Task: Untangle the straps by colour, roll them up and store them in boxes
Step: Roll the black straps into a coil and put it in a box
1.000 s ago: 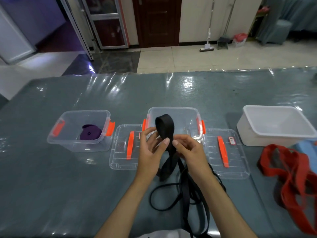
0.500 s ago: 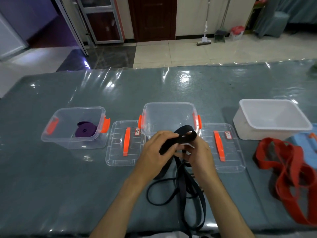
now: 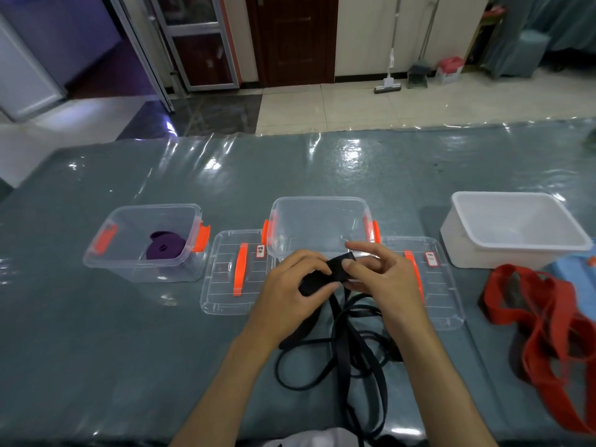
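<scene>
Far to the left of your fingers, the clear plastic box with orange latches holds a rolled purple strap. Between it and your hands a clear flat lid with an orange handle lies on the grey plastic-covered bench. Your left hand has its fingers curled round the near end of the black webbing strap, thumb pressed on top. Your right hand pinches the same folded section from the other side, thumb on the strap and forefinger stretched out above it. The rest of the black strap hangs below your hands in loose loops on the bench, towards you. Just beyond your fingers stands an empty-looking clear box with orange latches, though its floor is partly hidden by your hands. A second clear lid lies right of your right hand, then a white opaque tub, and a loose red webbing strap in a heap at the far right.
</scene>
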Tool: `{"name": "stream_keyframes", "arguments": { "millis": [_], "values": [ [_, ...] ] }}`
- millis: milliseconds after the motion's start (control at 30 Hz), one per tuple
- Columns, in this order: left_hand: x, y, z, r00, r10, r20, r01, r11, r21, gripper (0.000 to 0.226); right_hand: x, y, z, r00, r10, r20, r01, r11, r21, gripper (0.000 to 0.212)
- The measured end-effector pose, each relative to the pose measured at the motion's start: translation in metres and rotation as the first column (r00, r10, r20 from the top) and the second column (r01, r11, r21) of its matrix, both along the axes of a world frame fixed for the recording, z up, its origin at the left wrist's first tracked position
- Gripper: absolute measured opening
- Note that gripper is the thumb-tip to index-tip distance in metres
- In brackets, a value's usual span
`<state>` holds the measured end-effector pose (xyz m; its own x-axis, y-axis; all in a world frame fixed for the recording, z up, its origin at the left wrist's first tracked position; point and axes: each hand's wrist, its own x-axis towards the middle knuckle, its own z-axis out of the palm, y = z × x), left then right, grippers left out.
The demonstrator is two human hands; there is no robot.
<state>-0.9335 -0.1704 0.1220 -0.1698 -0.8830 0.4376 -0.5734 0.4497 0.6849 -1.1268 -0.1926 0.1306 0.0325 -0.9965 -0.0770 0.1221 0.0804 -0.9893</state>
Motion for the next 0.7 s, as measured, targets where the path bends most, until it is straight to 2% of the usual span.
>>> {"name": "stream_keyframes", "arguments": {
  "millis": [167, 267, 367, 467, 533, 600, 700],
  "values": [
    [0.004, -0.002, 0.005, 0.994, 0.083, -0.077, -0.075, 0.992, 0.102, 0.038, -0.001, -0.001, 0.014, 0.988, 0.052, -0.144, -0.07, 0.99, -0.125, 0.031],
    [0.008, -0.003, 0.007, 0.995, 0.088, -0.056, -0.085, 0.995, 0.055, 0.051, 0.003, -0.005, 0.017, 0.952, 0.023, -0.304, -0.087, 0.976, -0.199, 0.026],
    [0.01, -0.008, 0.008, 0.996, 0.089, -0.015, -0.09, 0.995, -0.047, 0.045, 0.008, -0.009, 0.016, 0.938, 0.002, -0.345, -0.092, 0.966, -0.243, 0.025],
    [0.011, -0.013, 0.008, 0.998, 0.055, -0.005, -0.055, 0.996, -0.07, 0.038, 0.009, -0.013, 0.014, 0.938, -0.001, -0.346, -0.101, 0.955, -0.277, 0.023],
    [0.008, -0.016, 0.009, 0.999, 0.044, -0.016, -0.045, 0.997, -0.07, 0.038, 0.008, -0.015, 0.013, 0.963, 0.014, -0.269, -0.076, 0.972, -0.221, 0.022],
    [0.006, -0.02, 0.009, 0.999, 0.035, -0.039, -0.036, 0.998, -0.043, 0.038, 0.009, -0.017, 0.014, 0.994, 0.045, -0.096, -0.057, 0.991, -0.124, 0.019],
    [0.014, -0.027, 0.01, 0.998, -0.008, -0.064, 0.011, 0.999, 0.043, 0.04, 0.01, -0.019, 0.014, 0.983, 0.078, 0.166, -0.085, 0.996, 0.038, 0.012]
  ]
}}
